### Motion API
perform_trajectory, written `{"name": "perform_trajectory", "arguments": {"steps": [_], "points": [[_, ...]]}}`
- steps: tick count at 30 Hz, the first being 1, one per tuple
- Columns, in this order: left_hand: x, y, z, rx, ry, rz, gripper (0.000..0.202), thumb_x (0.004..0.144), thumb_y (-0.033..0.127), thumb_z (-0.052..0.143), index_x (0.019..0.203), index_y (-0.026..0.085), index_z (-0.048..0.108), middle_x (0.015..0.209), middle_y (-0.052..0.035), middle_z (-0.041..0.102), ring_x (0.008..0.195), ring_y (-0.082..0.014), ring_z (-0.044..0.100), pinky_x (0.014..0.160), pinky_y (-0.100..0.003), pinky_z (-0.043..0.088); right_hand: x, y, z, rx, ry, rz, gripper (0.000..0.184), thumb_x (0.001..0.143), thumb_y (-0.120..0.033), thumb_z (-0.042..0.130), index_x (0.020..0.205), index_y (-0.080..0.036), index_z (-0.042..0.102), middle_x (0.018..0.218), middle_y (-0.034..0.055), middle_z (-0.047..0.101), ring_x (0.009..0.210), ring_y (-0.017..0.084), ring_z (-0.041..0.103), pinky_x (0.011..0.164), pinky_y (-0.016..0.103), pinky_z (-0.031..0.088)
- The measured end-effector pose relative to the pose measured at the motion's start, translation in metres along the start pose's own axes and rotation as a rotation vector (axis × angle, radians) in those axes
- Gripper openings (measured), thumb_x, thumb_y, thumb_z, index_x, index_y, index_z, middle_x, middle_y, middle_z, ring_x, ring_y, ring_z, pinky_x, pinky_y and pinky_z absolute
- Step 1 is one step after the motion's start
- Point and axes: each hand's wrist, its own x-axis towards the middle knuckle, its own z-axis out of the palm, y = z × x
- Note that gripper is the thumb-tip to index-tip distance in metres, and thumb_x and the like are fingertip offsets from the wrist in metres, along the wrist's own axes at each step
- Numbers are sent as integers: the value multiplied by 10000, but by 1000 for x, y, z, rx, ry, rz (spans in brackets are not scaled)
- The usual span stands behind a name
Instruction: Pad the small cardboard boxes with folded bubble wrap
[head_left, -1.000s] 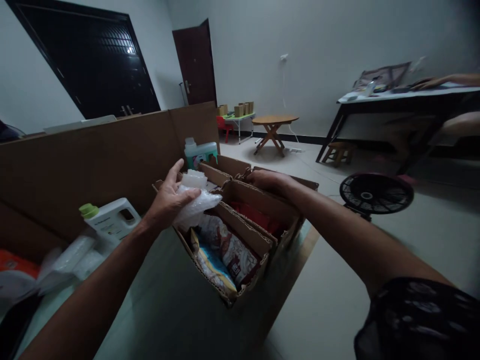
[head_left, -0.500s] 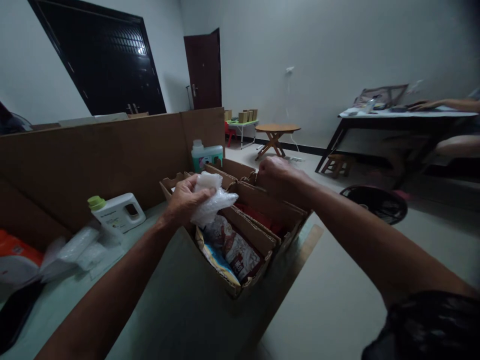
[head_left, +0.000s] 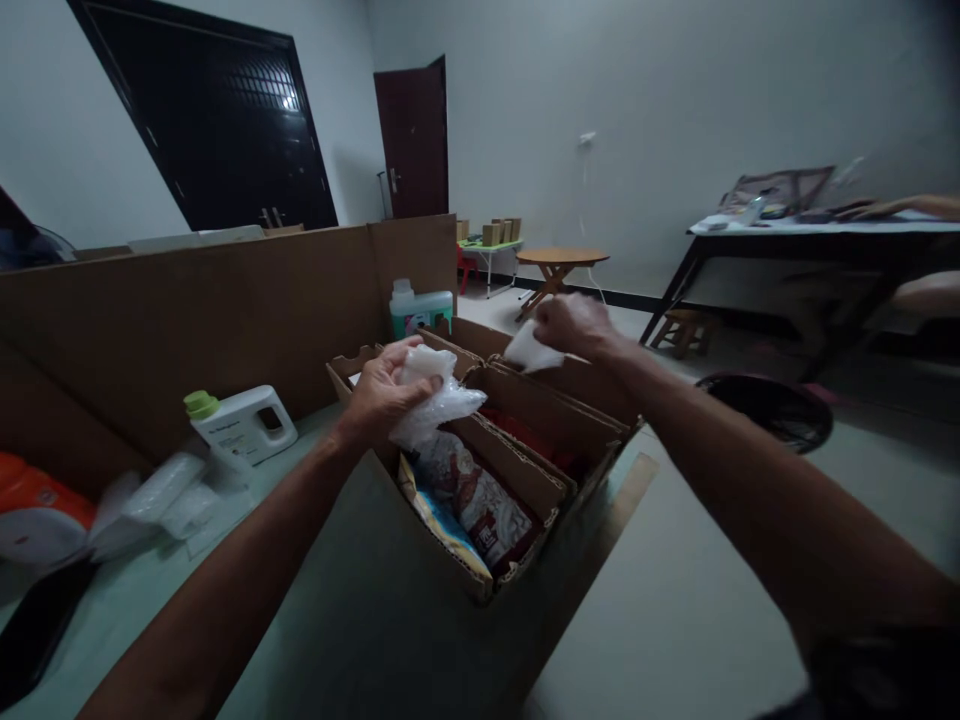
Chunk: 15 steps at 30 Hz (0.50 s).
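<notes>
One black door [head_left: 206,120], one brown door [head_left: 412,135] and a round table [head_left: 562,256] stand far off. On the pale table [head_left: 142,580], boxes [head_left: 551,400] sit near the right edge; over them my left hand [head_left: 386,395] is closed round bubble wrap [head_left: 444,402], my right hand [head_left: 574,325] tight on a white piece [head_left: 531,349].
</notes>
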Motion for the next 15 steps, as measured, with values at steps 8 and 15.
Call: {"name": "perform_trajectory", "arguments": {"steps": [8,15], "points": [[-17,10,-2,282,-86,190,199,739,306,733,902,194,755,981,-58,723,891,-209,670,787,-284,536,-18,-64,-42,599,-78,-799,213,912,-287,582,970,-132,716,805,31,699,712,128,601,664,242,459],[-91,13,-86,54,350,-241,458,623,319,853,1056,253,722,739,41,686,514,-74,535,452,-145,410,55,-60,34,458,-77,-301,141,855,-182,652,753,-111,718,679,44,674,681,166,629,651,291,489]]}}
